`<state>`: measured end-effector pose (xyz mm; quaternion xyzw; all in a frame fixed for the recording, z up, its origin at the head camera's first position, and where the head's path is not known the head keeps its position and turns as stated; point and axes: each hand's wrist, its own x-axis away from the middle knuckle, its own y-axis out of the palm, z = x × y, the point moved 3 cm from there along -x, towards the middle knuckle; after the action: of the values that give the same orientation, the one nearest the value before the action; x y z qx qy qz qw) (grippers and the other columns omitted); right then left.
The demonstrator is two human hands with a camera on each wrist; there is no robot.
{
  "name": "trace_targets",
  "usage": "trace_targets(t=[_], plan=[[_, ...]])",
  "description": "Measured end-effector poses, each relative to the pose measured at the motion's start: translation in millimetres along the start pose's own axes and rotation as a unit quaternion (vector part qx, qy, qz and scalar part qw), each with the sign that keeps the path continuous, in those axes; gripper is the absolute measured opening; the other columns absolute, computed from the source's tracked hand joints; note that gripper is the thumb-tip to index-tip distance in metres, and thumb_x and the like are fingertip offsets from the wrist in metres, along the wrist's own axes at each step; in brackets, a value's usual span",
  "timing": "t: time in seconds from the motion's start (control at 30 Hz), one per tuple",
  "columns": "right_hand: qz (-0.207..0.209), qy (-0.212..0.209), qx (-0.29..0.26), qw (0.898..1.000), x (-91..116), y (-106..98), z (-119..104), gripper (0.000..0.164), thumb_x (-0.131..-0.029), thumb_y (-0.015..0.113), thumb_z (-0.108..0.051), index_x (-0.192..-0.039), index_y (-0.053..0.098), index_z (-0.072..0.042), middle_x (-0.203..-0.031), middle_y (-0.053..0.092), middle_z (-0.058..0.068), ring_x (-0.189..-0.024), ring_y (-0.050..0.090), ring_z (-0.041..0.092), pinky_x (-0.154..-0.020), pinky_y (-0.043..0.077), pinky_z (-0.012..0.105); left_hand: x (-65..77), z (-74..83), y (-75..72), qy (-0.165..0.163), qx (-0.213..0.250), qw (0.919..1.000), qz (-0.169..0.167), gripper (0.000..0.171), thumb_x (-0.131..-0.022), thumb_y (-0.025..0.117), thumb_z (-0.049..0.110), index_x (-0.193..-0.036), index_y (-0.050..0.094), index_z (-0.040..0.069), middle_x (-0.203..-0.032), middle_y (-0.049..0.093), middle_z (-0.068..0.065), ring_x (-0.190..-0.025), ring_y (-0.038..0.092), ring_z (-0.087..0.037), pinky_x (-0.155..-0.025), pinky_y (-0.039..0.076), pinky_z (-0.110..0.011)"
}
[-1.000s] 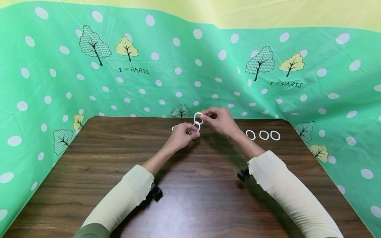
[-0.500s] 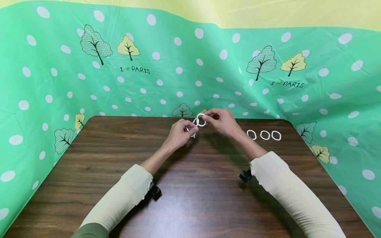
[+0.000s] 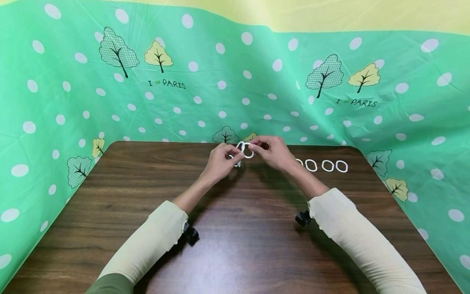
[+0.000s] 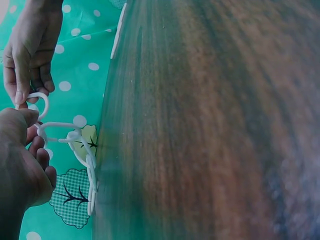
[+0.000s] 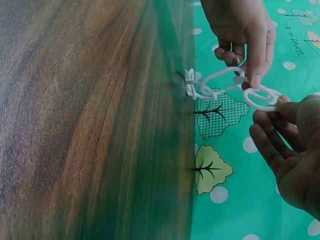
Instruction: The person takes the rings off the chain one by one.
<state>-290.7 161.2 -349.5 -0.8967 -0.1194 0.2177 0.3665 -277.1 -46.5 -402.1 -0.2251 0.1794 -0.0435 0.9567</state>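
Note:
White plastic chain links are between my two hands over the far part of the table. My left hand (image 3: 220, 163) pinches the end of a short chain (image 4: 91, 180) between thumb and fingertips. Several joined links hang down from it toward the tabletop, partly hidden by the hand in the head view. With thumb and index finger, my right hand (image 3: 272, 152) pinches another white link (image 5: 260, 109). This link overlaps the chain's end link at my left fingertips. The fingertips of both hands are close together in the wrist views.
Several loose white links lie in a row on the brown wooden table (image 3: 235, 228), right of my right hand, such as the far right link (image 3: 346, 166). A green dotted curtain (image 3: 165, 106) stands along the table's back and side edges.
My left hand has risen slightly and turned, and the chain now hangs below it. The link in my right hand has shifted slightly right and down, still overlapping the chain's end.

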Motion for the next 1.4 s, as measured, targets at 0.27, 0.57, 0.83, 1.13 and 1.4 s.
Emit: trace_targets(t=[0.27,0.57,0.83,1.13,1.4], plan=[[-0.002,-0.025,0.009,1.000,2.1,2.1,-3.0,0.016,-0.109,0.077,-0.016,-0.117,0.086,-0.005,-0.106,0.083,0.011,-0.085,0.064,0.021,-0.074,0.048,0.028,-0.1,3.3,-0.6,0.005,0.002,1.0000,0.002,0.017,-0.102,0.084,0.023,-0.107,0.085,0.007,-0.106,0.072,-0.010,-0.091,0.066,-0.016,-0.081,0.053,-0.025],[-0.010,-0.043,0.021,0.999,3.2,3.6,-5.6,0.017,-0.109,0.077,-0.015,-0.119,0.085,-0.005,-0.118,0.083,0.015,-0.102,0.072,0.028,-0.092,0.057,0.044,-0.9,2.3,0.7,0.013,-0.015,0.9998,-0.009,0.017,-0.105,0.079,0.023,-0.106,0.083,0.006,-0.106,0.069,-0.008,-0.093,0.062,-0.018,-0.083,0.050,-0.029],[-0.011,-0.046,0.027,0.999,3.8,2.6,-5.6,0.017,-0.109,0.075,-0.012,-0.121,0.084,-0.003,-0.121,0.082,0.018,-0.108,0.075,0.033,-0.098,0.060,0.052,0.0,2.8,1.7,0.016,-0.012,0.9994,-0.027,0.017,-0.110,0.075,0.023,-0.109,0.079,0.006,-0.113,0.067,-0.009,-0.095,0.060,-0.019,-0.085,0.048,-0.030],[-0.003,-0.042,0.021,0.999,3.5,1.2,-5.7,0.016,-0.109,0.074,-0.008,-0.121,0.083,-0.001,-0.120,0.083,0.019,-0.108,0.076,0.034,-0.097,0.059,0.049,0.9,5.3,1.7,0.022,0.007,0.9993,-0.029,0.012,-0.107,0.078,0.016,-0.109,0.079,0.005,-0.113,0.068,-0.010,-0.099,0.064,-0.020,-0.090,0.050,-0.031],[0.008,-0.026,0.017,0.999,4.7,-0.6,-3.8,0.016,-0.109,0.075,-0.011,-0.119,0.084,-0.004,-0.117,0.085,0.016,-0.103,0.075,0.029,-0.092,0.058,0.043,0.3,2.2,-0.7,0.021,0.001,0.9996,-0.019,0.012,-0.104,0.082,0.015,-0.108,0.082,0.003,-0.106,0.068,-0.011,-0.100,0.066,-0.023,-0.089,0.051,-0.030]])
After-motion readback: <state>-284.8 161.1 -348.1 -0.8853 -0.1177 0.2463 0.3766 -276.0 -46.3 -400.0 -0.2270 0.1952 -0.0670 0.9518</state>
